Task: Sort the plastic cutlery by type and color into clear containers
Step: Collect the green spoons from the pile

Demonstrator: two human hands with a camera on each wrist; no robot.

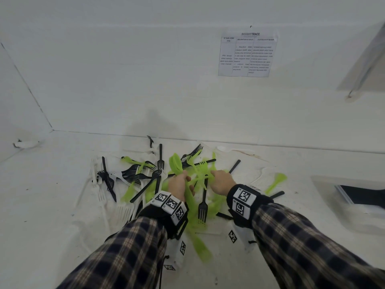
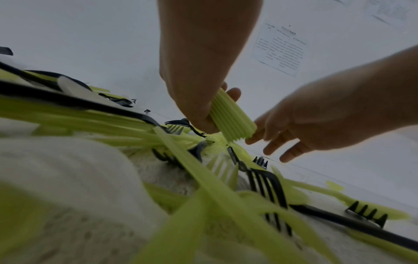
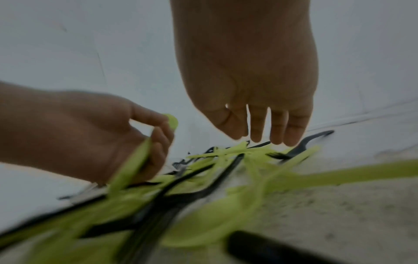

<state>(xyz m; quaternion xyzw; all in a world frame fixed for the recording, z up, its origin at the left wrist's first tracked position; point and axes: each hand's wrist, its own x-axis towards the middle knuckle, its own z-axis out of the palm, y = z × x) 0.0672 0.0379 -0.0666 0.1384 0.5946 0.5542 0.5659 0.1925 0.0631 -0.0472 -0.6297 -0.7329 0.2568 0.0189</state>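
Gripping green spoons [image 2: 230, 116], left hand [image 1: 178, 185]

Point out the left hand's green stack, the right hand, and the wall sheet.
green stack [image 2: 230, 117], left wrist view, ribbed side of the stacked pieces
right hand [image 1: 221, 182], head view, back of the hand
wall sheet [image 1: 248, 55], head view, printed middle

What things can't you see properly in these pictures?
- Head view: the left hand covers the middle of the green bundle, so a count is impossible.
- Head view: the wall sheet has print too small to read.
- Head view: the clear container is cut off by the right edge and blurred.
- Right wrist view: motion blur smears the cutlery pile; the right hand may or may not touch it.
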